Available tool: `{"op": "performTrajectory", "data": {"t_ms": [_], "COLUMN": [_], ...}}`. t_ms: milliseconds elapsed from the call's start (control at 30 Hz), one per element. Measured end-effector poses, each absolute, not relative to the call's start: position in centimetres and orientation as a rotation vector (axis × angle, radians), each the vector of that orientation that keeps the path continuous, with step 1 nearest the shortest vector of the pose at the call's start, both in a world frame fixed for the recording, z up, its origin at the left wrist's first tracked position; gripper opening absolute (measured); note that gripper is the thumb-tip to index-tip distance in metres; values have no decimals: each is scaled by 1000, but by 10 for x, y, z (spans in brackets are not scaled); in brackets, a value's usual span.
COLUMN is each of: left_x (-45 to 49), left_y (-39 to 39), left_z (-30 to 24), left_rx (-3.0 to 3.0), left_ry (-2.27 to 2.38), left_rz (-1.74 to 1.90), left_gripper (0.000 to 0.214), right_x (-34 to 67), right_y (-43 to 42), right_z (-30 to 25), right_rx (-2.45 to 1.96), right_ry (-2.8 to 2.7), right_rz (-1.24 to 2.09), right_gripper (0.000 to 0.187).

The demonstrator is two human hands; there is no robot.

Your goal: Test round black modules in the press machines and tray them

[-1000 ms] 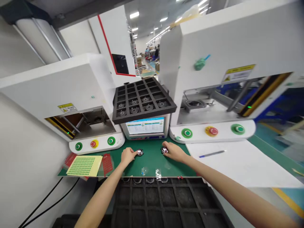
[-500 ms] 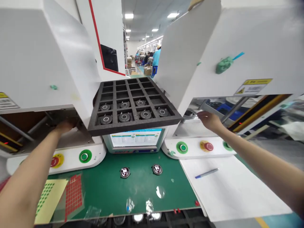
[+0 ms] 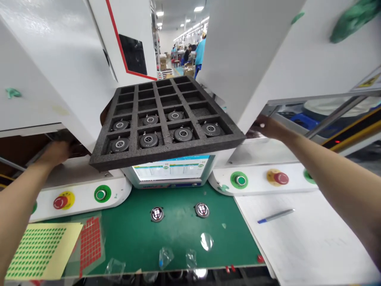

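Observation:
My left hand (image 3: 58, 153) reaches into the dark opening of the left machine (image 3: 74, 79). Shadow hides its fingertips and anything they touch. Inside the right machine's opening is my right hand (image 3: 269, 128), its fingers bent toward the inner left side, where their tips are too dark to make out. Between the machines, a black foam tray (image 3: 166, 153) holds several round watch bodies (image 3: 182, 134) back side up in its nearer rows. Below it on the green mat, two watch bodies with lit faces lie apart, a left one (image 3: 157, 214) and a right one (image 3: 202, 210).
A screen (image 3: 172, 171) stands under the tray. Green buttons (image 3: 240, 180) and red stop buttons (image 3: 281, 178) line the machine fronts. Sticker sheets (image 3: 38, 250) lie at left, a pen (image 3: 276, 216) on white paper (image 3: 309, 242) at right, and clear film scraps (image 3: 166, 257) near the front edge.
The view has shifted closer to the machines. My right hand has moved deeper into its opening, over the spot where a round piece showed. My left hand remains inside the left opening.

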State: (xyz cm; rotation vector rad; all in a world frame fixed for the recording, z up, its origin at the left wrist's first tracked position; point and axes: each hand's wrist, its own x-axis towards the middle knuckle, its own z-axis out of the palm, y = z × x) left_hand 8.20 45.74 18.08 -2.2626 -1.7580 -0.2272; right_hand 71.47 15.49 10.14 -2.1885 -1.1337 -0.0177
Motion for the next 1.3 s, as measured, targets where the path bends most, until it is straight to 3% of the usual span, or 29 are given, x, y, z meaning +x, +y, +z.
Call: {"op": "performTrajectory", "data": {"t_ms": [133, 267, 367, 500, 700, 867, 967, 1100, 1300], "left_x": [53, 43, 66, 97, 133, 187, 186, 131, 55], "left_y": [391, 273, 203, 168, 168, 174, 178, 210, 335], "left_z": [162, 100, 53, 35, 54, 45, 52, 97, 171], "left_rx": [-2256, -2601, -2978, -3145, -3097, -3087, -3096, -2900, -2389], "left_ry": [-1738, -1583, -1456, -1342, -1390, -1413, -1427, -1636, -1912], "left_rz": [-354, -728, -483, -218, -91, 7, -32, -274, -476], "left_gripper": [53, 41, 29, 27, 38, 25, 21, 34, 43], "right_x": [679, 583, 507, 467, 466, 434, 423, 419, 416], "right_y": [99, 19, -18, -33, -11, 38, 53, 53, 52], "right_z": [103, 58, 14, -10, -3, 1, 1, -3, -19], "right_rx": [-2149, -1990, -1865, -1815, -1867, -1942, -2001, -2057, -2023], "right_ry": [-1122, -1328, -1587, -1724, -1723, -1709, -1685, -1636, -1603], "right_rz": [-191, -164, 39, 203, 323, 390, 394, 397, 405], "right_gripper": [46, 37, 21, 18, 35, 49, 43, 34, 32]}}
